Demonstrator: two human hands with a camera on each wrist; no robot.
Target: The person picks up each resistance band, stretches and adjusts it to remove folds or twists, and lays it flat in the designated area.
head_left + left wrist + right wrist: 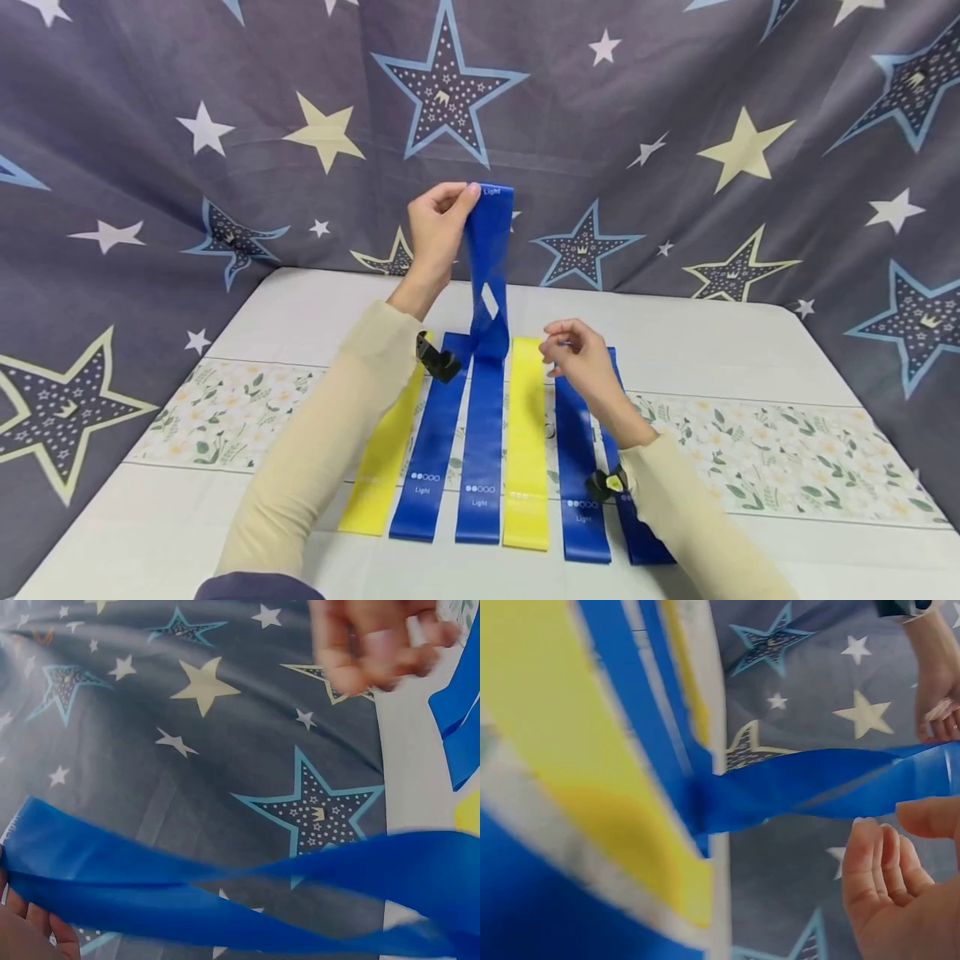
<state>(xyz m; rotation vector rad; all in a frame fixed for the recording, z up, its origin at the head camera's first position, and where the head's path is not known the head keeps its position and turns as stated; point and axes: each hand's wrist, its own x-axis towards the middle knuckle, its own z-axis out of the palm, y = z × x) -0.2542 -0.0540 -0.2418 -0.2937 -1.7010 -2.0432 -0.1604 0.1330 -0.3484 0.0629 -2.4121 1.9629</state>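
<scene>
My left hand (437,233) pinches the top end of a blue resistance band loop (491,233) marked "Light" and holds it up above the table. The loop hangs with a twist and a gap between its two layers. Its lower end meets the far end of a flat blue band (480,450); whether they are joined, I cannot tell. My right hand (585,358) hovers over the far ends of a yellow band (525,442) and another blue band (577,450), fingers loosely bent and holding nothing. In the right wrist view, that hand (900,892) is beside the hanging loop, apparently apart from it.
Left of the middle lie a yellow band (378,475) and a blue band (427,442). One more blue band (645,537) is partly under my right forearm. The white table (750,350) has a floral strip (757,450); a star-patterned curtain (600,150) hangs behind.
</scene>
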